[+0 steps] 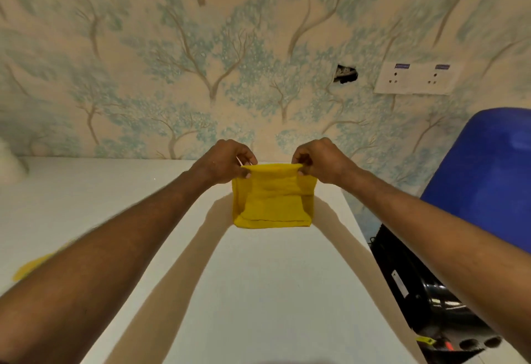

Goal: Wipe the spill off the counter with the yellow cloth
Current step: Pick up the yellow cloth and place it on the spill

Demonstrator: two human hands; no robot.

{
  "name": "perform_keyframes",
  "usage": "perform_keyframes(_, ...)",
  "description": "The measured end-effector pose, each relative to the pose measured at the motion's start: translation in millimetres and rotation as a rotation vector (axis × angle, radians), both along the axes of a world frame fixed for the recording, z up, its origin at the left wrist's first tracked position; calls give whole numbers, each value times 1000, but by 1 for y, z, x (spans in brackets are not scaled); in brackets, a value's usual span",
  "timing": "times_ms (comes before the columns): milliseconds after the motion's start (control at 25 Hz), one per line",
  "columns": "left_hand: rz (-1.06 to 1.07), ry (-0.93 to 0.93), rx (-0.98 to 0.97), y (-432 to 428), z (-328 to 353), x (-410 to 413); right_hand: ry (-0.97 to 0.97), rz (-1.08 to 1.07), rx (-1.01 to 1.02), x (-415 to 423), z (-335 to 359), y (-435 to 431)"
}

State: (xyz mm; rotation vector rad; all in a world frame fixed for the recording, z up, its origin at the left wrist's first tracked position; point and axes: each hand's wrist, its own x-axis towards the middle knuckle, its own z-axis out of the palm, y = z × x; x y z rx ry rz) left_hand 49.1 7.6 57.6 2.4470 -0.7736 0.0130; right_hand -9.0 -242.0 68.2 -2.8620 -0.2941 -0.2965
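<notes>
Two bare hands over one white worktop, both arms stretched forward. Left hand closed in a pinch grip on the top left corner of one yellow cloth; right hand closed the same way on the top right corner. Cloth stretched taut between the two grips, hanging down below them, folded, its lower hem touching or just above the worktop; cannot tell which. Two arm shadows and one cloth shadow cast on the surface beneath. A second yellow patch, blurred, lying flat well to the left of the left grip and nearer the body, partly hidden by the left forearm; too smeared to say whether spill or cloth. Behind both grips, wallpaper printed with pale blue trees. Up and to the right of the right grip, one dark hole in the wall, then one white socket plate with two outlets. Right of the right grip, past the worktop edge, one blue rounded object and, below it, one black item.
</notes>
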Motion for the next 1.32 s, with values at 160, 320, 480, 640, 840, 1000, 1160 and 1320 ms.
perform_keyframes(160,-30,-54,28,26,50,-43,8,44,-8,-44,47,20)
perform_keyframes(320,-74,-90,67,67,88,-95,-11,66,-19,-94,89,56)
perform_keyframes(480,-107,-125,77,128,121,-156,-47,52,-83,-152,123,115)
perform_keyframes(640,-142,-129,82,207,141,-224,-42,46,-76,-220,144,187)
perform_keyframes(840,-191,27,59,311,148,-309,214,140,-27,-291,160,281)
perform_keyframes(1000,-166,177,34,375,137,-332,421,212,84,-308,143,339)
perform_keyframes(1160,-17,203,156,415,77,-317,450,198,70,-293,87,389)
perform_keyframes(1320,267,129,267,479,-48,-312,261,83,44,-294,-48,460)
